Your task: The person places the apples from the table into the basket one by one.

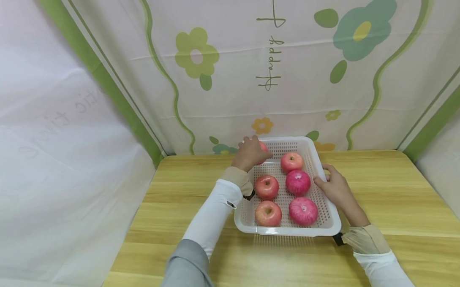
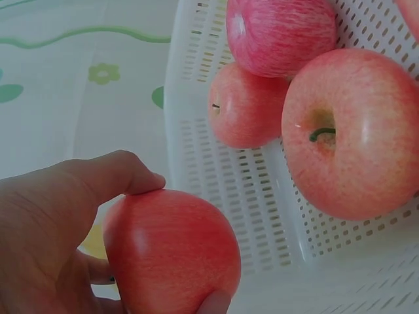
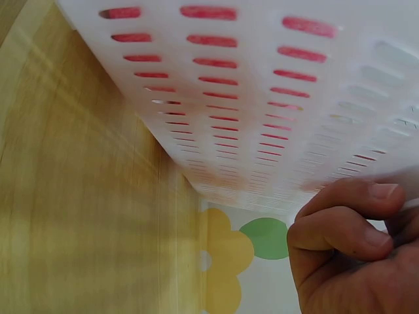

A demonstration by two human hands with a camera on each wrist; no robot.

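Observation:
My left hand point(image 1: 248, 154) grips a red apple point(image 2: 175, 252) at the far left corner of a white perforated plastic basket point(image 1: 288, 231). Thumb and fingers lie round its sides in the left wrist view. On the right long side, my right hand point(image 1: 336, 189) holds the basket's rim, thumb over the edge and the other fingers bent outside the wall. Inside stand two lighter red apples, one mid-left point(image 1: 267, 187) and one near-left point(image 1: 268, 214). Along the right side are a red apple point(image 1: 291, 162) and two deep pink ones, middle point(image 1: 297, 182) and near point(image 1: 303, 211).
The basket is over a light wooden table point(image 1: 186, 204), close to its far edge. Behind that edge hangs a white cloth point(image 1: 228, 97) printed with flowers and green wavy lines. More white cloth with green borders hangs on the left and right sides.

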